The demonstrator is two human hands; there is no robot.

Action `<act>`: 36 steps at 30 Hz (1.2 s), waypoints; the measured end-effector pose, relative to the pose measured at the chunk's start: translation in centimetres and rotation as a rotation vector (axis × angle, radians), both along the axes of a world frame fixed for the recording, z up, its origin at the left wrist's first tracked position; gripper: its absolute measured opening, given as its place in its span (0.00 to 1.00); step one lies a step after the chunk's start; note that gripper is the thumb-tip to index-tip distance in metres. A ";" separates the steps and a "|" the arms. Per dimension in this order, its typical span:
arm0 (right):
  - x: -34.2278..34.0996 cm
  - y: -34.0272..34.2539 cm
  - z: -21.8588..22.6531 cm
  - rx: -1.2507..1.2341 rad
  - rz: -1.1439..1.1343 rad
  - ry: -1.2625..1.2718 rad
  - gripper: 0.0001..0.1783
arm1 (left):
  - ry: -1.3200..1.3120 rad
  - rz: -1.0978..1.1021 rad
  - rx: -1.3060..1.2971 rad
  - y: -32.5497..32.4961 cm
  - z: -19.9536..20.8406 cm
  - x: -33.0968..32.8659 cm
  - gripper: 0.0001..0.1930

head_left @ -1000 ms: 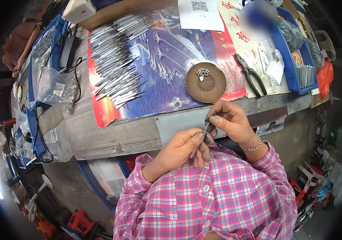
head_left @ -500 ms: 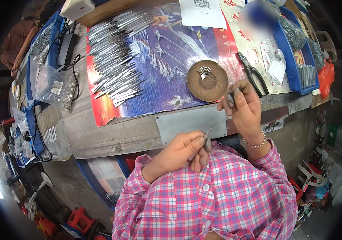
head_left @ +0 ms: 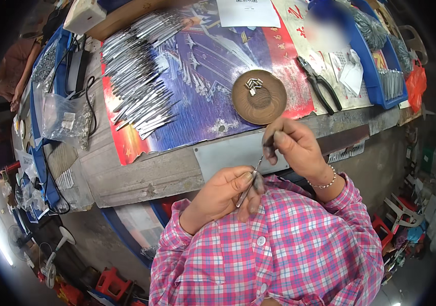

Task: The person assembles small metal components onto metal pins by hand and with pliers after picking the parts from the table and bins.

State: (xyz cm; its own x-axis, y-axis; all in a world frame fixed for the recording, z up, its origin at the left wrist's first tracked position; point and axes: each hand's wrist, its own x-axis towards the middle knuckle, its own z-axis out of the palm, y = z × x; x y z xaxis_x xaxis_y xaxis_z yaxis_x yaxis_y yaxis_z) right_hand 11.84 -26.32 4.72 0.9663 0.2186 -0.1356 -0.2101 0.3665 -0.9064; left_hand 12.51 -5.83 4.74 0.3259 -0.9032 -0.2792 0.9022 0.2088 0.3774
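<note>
The left fingers [head_left: 243,180] pinch a slim metal rod [head_left: 244,195].

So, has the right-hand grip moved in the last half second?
Yes: judged against the brown bowl, the right-hand grip has come nearer the checked shirt and slightly left, toward the thin metal rod.

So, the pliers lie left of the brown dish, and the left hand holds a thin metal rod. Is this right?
Not quite: in the head view, the pliers lie right of the brown dish. The left hand does hold a thin metal rod.
</note>
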 end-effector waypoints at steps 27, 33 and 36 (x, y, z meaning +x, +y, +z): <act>-0.6 0.1 -0.4 -0.045 0.105 0.081 0.08 | 0.097 -0.017 0.013 -0.6 -0.5 0.4 0.18; -1.1 0.3 -0.2 -0.393 0.095 -0.168 0.09 | 0.074 -0.027 0.017 -0.5 -0.3 0.2 0.17; -1.2 1.2 0.2 -0.328 -0.079 -0.156 0.07 | 0.049 -0.045 0.013 -0.5 -0.2 0.1 0.17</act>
State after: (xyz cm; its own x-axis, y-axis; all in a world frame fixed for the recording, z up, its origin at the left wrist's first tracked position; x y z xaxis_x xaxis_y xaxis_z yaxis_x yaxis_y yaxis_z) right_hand 10.62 -25.16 4.87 0.9931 0.1120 -0.0360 -0.0430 0.0605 -0.9972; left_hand 12.62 -6.31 4.56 0.2708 -0.9130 -0.3051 0.9279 0.1632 0.3351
